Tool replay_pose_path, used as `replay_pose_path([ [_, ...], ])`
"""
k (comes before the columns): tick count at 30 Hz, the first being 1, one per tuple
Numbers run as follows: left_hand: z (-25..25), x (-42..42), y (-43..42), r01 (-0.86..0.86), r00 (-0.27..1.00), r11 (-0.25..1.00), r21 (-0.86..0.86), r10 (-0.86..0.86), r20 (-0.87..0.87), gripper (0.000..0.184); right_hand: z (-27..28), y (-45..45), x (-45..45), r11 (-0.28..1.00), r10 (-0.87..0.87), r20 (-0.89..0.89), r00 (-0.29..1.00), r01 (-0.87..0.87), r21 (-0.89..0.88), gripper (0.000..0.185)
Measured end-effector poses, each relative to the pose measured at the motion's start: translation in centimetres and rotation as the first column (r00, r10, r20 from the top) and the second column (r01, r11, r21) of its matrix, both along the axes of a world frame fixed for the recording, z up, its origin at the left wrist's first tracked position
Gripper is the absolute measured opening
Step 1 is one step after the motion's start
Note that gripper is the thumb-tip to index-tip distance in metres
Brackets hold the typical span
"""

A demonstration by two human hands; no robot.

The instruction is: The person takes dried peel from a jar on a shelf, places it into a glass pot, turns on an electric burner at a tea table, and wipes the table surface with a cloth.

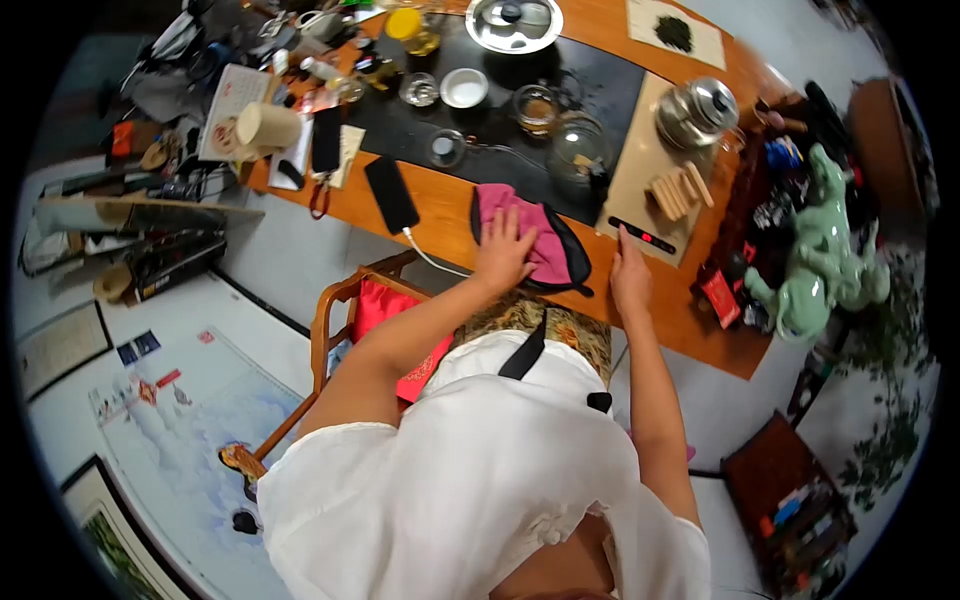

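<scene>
My left hand (503,250) lies with its fingers spread on a folded pink cloth with black edging (555,250), near the front edge of the wooden table (440,215). To its right, my right hand (630,272) is at the table edge, seen from the side, fingers stretched out and nothing visible in it. Its fingertips are just below a slim black device with a red display (642,236), which lies on a beige board (635,170). A black phone (391,194) with a white cable lies left of the cloth.
Glass cups, a white bowl (464,88), a glass pot (578,148) and a lidded steel dish (513,24) stand on the dark tray. A kettle (697,112) and wooden rack (680,191) are on the board. A green figurine (820,255) stands right; clutter covers the left end.
</scene>
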State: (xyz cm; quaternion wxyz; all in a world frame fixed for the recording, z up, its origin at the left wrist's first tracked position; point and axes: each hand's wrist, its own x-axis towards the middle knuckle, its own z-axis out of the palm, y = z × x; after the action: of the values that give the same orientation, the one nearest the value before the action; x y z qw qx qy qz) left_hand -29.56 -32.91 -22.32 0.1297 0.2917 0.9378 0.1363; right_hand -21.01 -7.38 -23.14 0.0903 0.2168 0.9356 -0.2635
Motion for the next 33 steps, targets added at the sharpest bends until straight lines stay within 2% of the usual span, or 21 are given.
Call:
replay_pose_path([
  [1,-1.1,-0.1,0.0,0.010,1.000,0.999,0.042,-0.009,-0.010,0.054,1.0,-0.4,0.0,1.000,-0.012,0.014,1.000,0.013,-0.024,0.058],
  [3,-3.0,-0.7,-0.3,0.018,0.998,0.989,0.146,-0.009,-0.065,0.034,0.1,-0.6,1.1,0.988,0.038,-0.139,0.989,-0.058,-0.141,0.055],
  [4,-2.5,-1.1,-0.2,-0.016,0.990,0.953,0.302,0.058,-0.132,0.025,0.6,-1.1,1.4,0.979,0.049,-0.129,0.990,-0.073,-0.193,0.054],
  [7,-1.4,-3.4,-1.3,-0.377,0.922,0.757,0.533,0.254,0.291,0.026,1.9,-2.3,1.6,0.944,0.054,-0.076,0.996,-0.075,-0.321,0.049],
  [8,-0.5,-4.0,-1.9,-0.612,0.744,0.671,0.418,0.311,0.591,0.031,2.0,-2.7,1.5,0.933,0.047,-0.046,0.998,-0.060,-0.354,0.047],
  [11,3.5,-5.6,-4.1,-0.863,0.487,0.221,0.454,0.129,0.864,0.035,1.3,-3.5,1.5,0.898,0.051,-0.019,0.999,-0.054,-0.436,0.043],
  [12,3.3,-5.9,-5.2,-0.883,0.460,0.154,0.443,0.102,0.882,0.039,1.0,-3.8,1.4,0.885,0.055,-0.021,0.998,-0.059,-0.463,0.042],
  [15,6.5,-6.2,-7.0,-0.943,0.324,0.086,0.322,0.011,0.946,0.045,3.6,-5.9,-0.8,0.876,0.142,-0.106,0.984,-0.175,-0.450,0.046],
  [18,6.8,-5.1,-6.7,-0.964,0.254,0.055,0.258,-0.082,0.964,0.045,7.1,-10.0,-4.2,0.486,-0.157,-0.049,0.986,0.034,-0.873,0.057],
  [20,6.4,-4.0,-6.0,-0.964,0.242,0.075,0.255,-0.141,0.960,0.050,8.0,-13.0,-6.2,0.452,-0.164,-0.315,0.935,-0.213,-0.866,0.074],
  [21,6.5,-3.7,-5.5,-0.968,0.231,0.053,0.246,-0.197,0.953,0.049,9.1,-13.3,-7.0,0.766,0.149,-0.528,0.836,-0.435,-0.474,0.084],
  [22,6.2,-3.4,-5.2,-0.984,0.170,-0.010,0.177,-0.337,0.926,0.047,10.1,-14.2,-7.8,0.809,0.208,-0.507,0.837,-0.438,-0.392,0.086],
  [24,6.0,-3.2,-5.0,-0.983,0.154,0.018,0.185,-0.473,0.868,0.047,11.0,-15.5,-8.8,0.868,0.280,-0.467,0.839,-0.429,-0.249,0.085],
  [25,6.1,-3.4,-5.2,-0.983,0.146,0.010,0.183,-0.555,0.819,0.046,10.1,-15.2,-9.3,0.852,0.311,-0.431,0.847,-0.449,-0.268,0.084],
  [27,4.9,-4.8,-6.9,-0.990,0.023,0.116,0.083,-0.445,0.895,0.041,6.8,-14.0,-10.2,0.816,0.375,-0.364,0.853,-0.490,-0.307,0.082],
  [28,3.0,-5.6,-7.3,-0.951,0.196,0.205,0.232,-0.182,0.964,0.038,5.9,-13.6,-10.3,0.797,0.388,-0.354,0.851,-0.502,-0.335,0.076],
  [29,0.5,-6.7,-8.1,-0.905,0.325,0.334,0.265,0.137,0.936,0.037,5.8,-13.6,-10.1,0.835,0.446,-0.326,0.834,-0.518,-0.182,0.075],
  [30,-1.3,-8.0,-8.6,-0.854,0.452,0.460,0.245,0.422,0.786,0.037,5.7,-13.7,-9.7,0.847,0.502,-0.290,0.815,-0.531,-0.024,0.074],
  [31,0.1,-9.7,-8.4,-0.736,0.676,0.562,0.376,0.591,0.441,0.038,5.7,-13.6,-9.3,0.833,0.552,-0.251,0.795,-0.536,0.136,0.073],
  [32,1.5,-11.7,-8.4,-0.587,0.763,0.691,0.422,0.646,0.004,0.039,3.6,-13.4,-8.5,0.758,0.650,-0.223,0.726,-0.637,0.140,0.070],
  [33,1.6,-12.9,-8.2,-0.582,0.761,0.703,0.409,0.648,-0.031,0.040,1.9,-13.4,-8.0,0.701,0.713,-0.134,0.688,-0.696,0.157,0.069],
])
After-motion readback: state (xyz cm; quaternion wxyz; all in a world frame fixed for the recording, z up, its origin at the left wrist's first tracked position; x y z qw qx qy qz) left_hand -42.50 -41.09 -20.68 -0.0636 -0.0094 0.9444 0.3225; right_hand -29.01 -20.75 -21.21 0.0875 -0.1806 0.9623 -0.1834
